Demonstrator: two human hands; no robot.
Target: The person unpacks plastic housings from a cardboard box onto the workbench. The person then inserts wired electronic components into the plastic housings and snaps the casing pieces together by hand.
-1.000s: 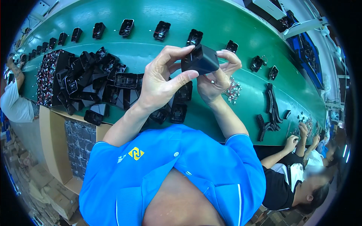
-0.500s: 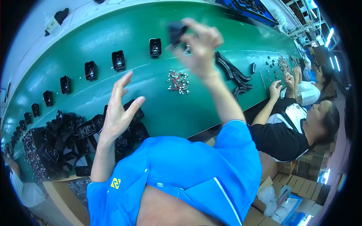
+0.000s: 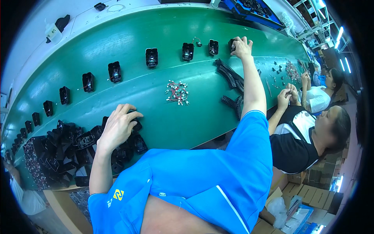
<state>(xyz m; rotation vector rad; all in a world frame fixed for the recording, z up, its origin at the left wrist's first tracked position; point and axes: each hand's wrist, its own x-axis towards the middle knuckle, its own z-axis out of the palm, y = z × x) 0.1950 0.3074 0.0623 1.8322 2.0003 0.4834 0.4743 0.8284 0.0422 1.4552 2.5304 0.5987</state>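
At the right end of a row of black plastic housings, my right hand (image 3: pixel 242 47) grips a black housing (image 3: pixel 232 45) on the green table. Left of it stand another open-topped housing (image 3: pixel 213 47) and one with a small wired part (image 3: pixel 198 43) beside it. My left hand (image 3: pixel 118 128) is over the right side of a heap of black housings (image 3: pixel 72 146), its fingers loosely bent and apart. A housing (image 3: pixel 137 124) lies just under its fingers; I see nothing held there. A small pile of red-wired white connectors (image 3: pixel 177 93) lies between my hands.
Black ribbed strips (image 3: pixel 233 80) lie below my right forearm. The row of housings curves away to the far left. A blue tray (image 3: pixel 255 13) of black parts stands at the back right. Two people (image 3: pixel 300 136) work along the table's right side.
My right hand has carried the housing rightward and down to the row's end. My left hand has lowered toward the heap, its fingers bending. The view has shifted slightly.
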